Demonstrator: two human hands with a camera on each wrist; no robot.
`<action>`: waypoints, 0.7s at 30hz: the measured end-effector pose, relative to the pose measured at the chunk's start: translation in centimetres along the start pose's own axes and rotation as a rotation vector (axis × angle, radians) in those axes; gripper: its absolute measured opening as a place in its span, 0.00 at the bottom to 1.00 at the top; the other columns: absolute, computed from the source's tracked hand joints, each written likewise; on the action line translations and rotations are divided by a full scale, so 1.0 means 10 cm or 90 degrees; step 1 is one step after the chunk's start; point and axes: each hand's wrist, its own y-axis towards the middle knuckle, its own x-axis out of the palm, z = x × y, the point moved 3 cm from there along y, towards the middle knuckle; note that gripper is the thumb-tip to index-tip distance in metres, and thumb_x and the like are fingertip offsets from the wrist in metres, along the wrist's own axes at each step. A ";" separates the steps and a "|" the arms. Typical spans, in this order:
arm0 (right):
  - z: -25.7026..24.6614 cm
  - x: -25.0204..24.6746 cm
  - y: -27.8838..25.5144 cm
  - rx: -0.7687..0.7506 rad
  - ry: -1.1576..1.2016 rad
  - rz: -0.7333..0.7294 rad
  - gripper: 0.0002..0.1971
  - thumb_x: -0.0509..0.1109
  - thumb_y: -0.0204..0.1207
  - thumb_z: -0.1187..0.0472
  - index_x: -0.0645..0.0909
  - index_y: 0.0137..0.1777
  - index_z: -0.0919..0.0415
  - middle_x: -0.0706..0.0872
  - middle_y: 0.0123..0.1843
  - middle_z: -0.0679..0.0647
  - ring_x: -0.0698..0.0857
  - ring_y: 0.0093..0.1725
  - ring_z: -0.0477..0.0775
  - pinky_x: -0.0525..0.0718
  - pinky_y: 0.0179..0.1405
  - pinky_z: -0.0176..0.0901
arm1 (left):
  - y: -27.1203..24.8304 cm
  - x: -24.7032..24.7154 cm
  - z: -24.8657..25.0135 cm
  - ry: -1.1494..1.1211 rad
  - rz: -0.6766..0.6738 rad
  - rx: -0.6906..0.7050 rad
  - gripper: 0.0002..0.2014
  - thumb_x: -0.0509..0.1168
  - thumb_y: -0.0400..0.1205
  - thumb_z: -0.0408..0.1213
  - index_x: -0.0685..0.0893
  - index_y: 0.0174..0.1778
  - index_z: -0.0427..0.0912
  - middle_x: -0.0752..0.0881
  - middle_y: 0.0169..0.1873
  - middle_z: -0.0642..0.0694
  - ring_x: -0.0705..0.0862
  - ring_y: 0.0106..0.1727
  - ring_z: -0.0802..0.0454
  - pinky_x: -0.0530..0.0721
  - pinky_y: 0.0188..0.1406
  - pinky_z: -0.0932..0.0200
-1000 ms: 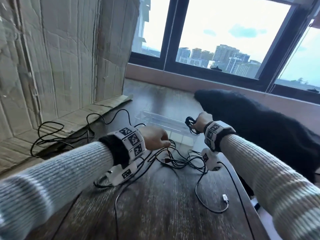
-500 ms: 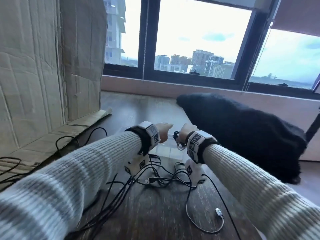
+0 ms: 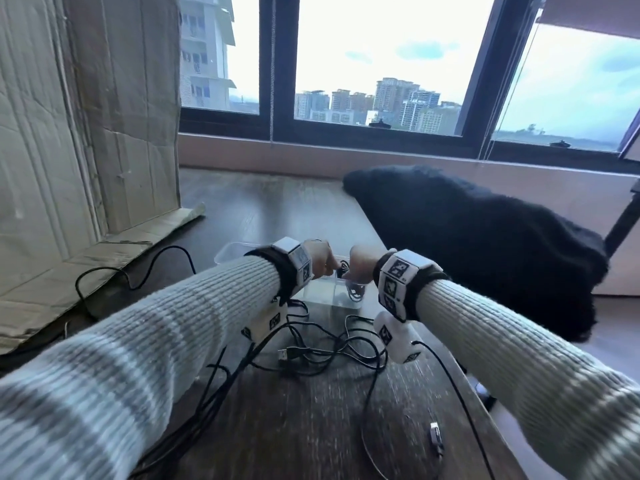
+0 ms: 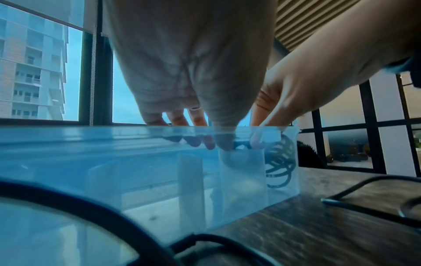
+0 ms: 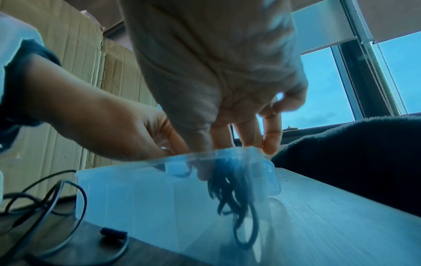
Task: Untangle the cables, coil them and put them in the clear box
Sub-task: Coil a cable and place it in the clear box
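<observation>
A clear plastic box stands on the dark wood table, just beyond my wrists. A coiled black cable hangs inside its right end, also seen through the wall as the coil and the coil. My right hand dips over the rim and holds the top of the coil between thumb and fingers. My left hand reaches in beside it, and its fingertips pinch the coil's top. A loose tangle of black cables lies on the table in front of the box.
A black fleece bundle lies at the right, close to the box. Cardboard sheets lean at the left, with another black cable at their foot. A cable end with a plug lies near the table's right edge.
My right hand has carried the coiled cable forward and lowered it into the box's right end. My left hand left the tangle and joined it at the box.
</observation>
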 end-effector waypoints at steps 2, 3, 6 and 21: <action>0.01 0.00 0.01 -0.034 -0.004 -0.037 0.12 0.65 0.80 0.57 0.83 0.43 0.66 0.78 0.36 0.55 0.76 0.42 0.54 0.72 0.33 0.39 | 0.02 -0.01 0.06 0.031 -0.030 0.002 0.10 0.68 0.80 0.33 0.90 0.54 0.41 0.87 0.50 0.47 0.78 0.46 0.56 0.76 0.45 0.67; 0.02 0.00 0.03 -0.036 0.001 -0.038 0.14 0.65 0.79 0.57 0.79 0.35 0.64 0.76 0.32 0.54 0.76 0.40 0.54 0.71 0.30 0.39 | 0.01 -0.02 0.09 0.049 -0.046 0.007 0.10 0.67 0.80 0.32 0.91 0.53 0.42 0.85 0.46 0.49 0.78 0.45 0.57 0.75 0.37 0.72; 0.08 -0.04 0.08 0.009 0.052 -0.020 0.17 0.76 0.68 0.50 0.75 0.27 0.58 0.78 0.27 0.51 0.78 0.33 0.53 0.82 0.37 0.41 | -0.04 -0.10 0.20 0.100 -0.071 0.006 0.10 0.66 0.80 0.31 0.90 0.53 0.44 0.83 0.41 0.51 0.77 0.37 0.57 0.65 0.13 0.79; 0.23 -0.03 -0.01 0.008 0.123 -0.003 0.19 0.81 0.65 0.53 0.89 0.54 0.60 0.91 0.51 0.53 0.88 0.52 0.51 0.87 0.52 0.42 | -0.18 -0.15 0.44 0.125 -0.075 0.033 0.18 0.61 0.84 0.29 0.82 0.69 0.44 0.85 0.64 0.45 0.83 0.53 0.50 0.76 0.33 0.70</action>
